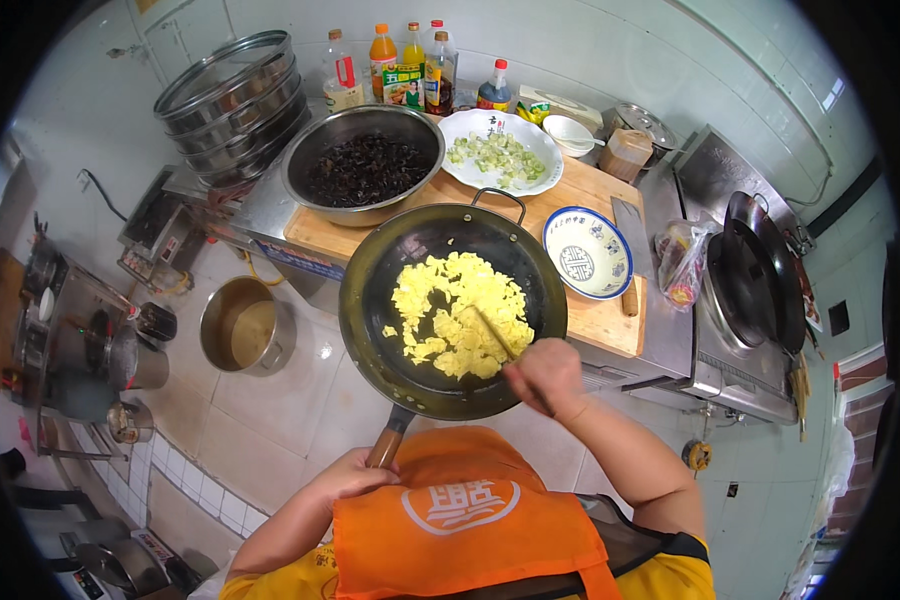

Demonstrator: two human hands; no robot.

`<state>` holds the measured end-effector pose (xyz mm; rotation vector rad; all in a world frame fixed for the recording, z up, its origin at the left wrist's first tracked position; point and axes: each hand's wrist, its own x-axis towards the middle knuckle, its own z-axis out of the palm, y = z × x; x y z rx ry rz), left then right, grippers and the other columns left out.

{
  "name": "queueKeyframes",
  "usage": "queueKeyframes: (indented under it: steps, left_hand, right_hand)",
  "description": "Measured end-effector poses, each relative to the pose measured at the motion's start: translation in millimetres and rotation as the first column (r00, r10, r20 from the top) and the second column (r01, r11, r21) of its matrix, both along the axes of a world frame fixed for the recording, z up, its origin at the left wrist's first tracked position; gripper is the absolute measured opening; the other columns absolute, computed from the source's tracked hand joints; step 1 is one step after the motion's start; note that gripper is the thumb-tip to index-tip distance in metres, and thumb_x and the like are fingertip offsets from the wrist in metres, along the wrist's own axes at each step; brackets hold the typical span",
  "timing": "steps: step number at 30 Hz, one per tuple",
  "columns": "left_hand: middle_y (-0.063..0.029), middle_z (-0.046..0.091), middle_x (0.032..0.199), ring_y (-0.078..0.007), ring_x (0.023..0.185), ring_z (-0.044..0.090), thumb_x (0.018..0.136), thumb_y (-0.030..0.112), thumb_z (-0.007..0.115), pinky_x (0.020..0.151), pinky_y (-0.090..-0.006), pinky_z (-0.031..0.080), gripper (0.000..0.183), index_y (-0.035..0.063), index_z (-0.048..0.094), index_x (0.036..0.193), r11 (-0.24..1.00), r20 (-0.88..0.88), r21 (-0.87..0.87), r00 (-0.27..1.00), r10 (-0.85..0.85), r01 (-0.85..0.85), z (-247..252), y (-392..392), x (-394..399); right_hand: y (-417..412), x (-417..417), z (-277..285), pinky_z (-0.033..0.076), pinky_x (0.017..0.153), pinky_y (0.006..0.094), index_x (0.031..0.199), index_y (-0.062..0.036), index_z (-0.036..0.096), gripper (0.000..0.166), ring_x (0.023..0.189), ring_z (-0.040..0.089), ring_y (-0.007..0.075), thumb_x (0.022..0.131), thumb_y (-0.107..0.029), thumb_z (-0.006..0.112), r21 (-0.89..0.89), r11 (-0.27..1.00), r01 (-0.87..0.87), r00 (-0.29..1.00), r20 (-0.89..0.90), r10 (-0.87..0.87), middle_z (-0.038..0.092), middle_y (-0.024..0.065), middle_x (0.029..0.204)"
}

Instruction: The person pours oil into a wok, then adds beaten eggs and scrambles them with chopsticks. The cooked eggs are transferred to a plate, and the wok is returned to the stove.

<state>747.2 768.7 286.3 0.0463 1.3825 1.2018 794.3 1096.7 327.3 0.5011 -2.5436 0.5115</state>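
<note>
My left hand (pixel 360 474) grips the wooden handle (pixel 385 448) of a dark wok (pixel 367 337) near my orange apron. Scrambled egg (pixel 461 307) lies broken into yellow pieces across the wok's middle. A thin stick-like utensil, perhaps chopsticks (pixel 491 328), is held in my right hand (pixel 547 379) over the wok's right side, its tip in the egg. The wok's far rim overlaps a wooden cutting board (pixel 600 322). Beyond it, a white plate (pixel 450 176) carries chopped pale-green vegetable, and a steel basin (pixel 292 180) holds dark soaked fungus. A blue-rimmed bowl (pixel 596 259) sits to the right.
A cleaver (pixel 630 300) lies partly under the bowl. Sauce bottles (pixel 441 71) line the wall beside stacked steamers (pixel 232 112). Another wok (pixel 757 277) rests on the stove at right, near a plastic bag (pixel 682 262). A steel pot (pixel 211 330) stands on the floor at left.
</note>
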Motion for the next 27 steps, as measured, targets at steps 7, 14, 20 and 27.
queueKeyframes:
  steps: [7, 14, 20, 27]
  left_hand:
    - [-0.0038, 0.062, 0.087, -0.0110, 0.084, 0.058, 0.078, 0.013, 0.066, 0.077, -0.0240, 0.044, 0.021, 0.0028, 0.058, 0.095, 1.000, -0.028, -0.001, 0.999, -0.029, 0.029, -5, 0, 0]
    - [-0.0037, 0.061, 0.083, -0.0103, 0.078, 0.057, 0.078, 0.012, 0.066, 0.071, -0.0230, 0.044, 0.020, 0.0020, 0.058, 0.092, 0.999, -0.066, 0.046, 0.998, -0.018, 0.021, -6, 1, 0]
    - [-0.0035, 0.062, 0.085, -0.0109, 0.082, 0.058, 0.078, 0.012, 0.066, 0.075, -0.0233, 0.044, 0.020, 0.0020, 0.058, 0.093, 1.000, -0.073, -0.008, 0.997, -0.021, 0.021, -3, -2, 0]
    - [-0.0027, 0.061, 0.089, -0.0109, 0.087, 0.057, 0.077, 0.011, 0.066, 0.079, -0.0240, 0.043, 0.020, 0.0021, 0.059, 0.093, 0.999, -0.049, -0.033, 0.998, -0.035, 0.033, -6, -3, -4]
  right_hand:
    - [21, 7, -1, 0.038, 0.048, 0.0339, 0.062, -0.0035, 0.054, 0.020, 0.050, 0.050, 0.0276, 0.081, -0.006, 0.061, -0.383, 0.829, 0.407, 0.900, 0.012, -0.435, 0.050, 0.0100, 0.056]
    - [20, 27, 13, 0.041, 0.050, 0.0352, 0.064, -0.0028, 0.056, 0.018, 0.053, 0.052, 0.0289, 0.081, -0.007, 0.062, -0.397, 0.826, 0.401, 0.912, 0.085, -0.401, 0.054, 0.0114, 0.059]
    - [10, 40, 37, 0.042, 0.052, 0.0353, 0.065, -0.0019, 0.059, 0.015, 0.057, 0.055, 0.0298, 0.080, -0.005, 0.061, -0.483, 0.791, 0.376, 0.926, 0.234, -0.297, 0.056, 0.0122, 0.061]
    - [35, 32, 11, 0.044, 0.055, 0.0305, 0.079, -0.0007, 0.064, 0.004, 0.059, 0.056, 0.0230, 0.081, -0.004, 0.063, -0.555, 0.729, 0.400, 0.916, 0.241, -0.320, 0.058, 0.0104, 0.066]
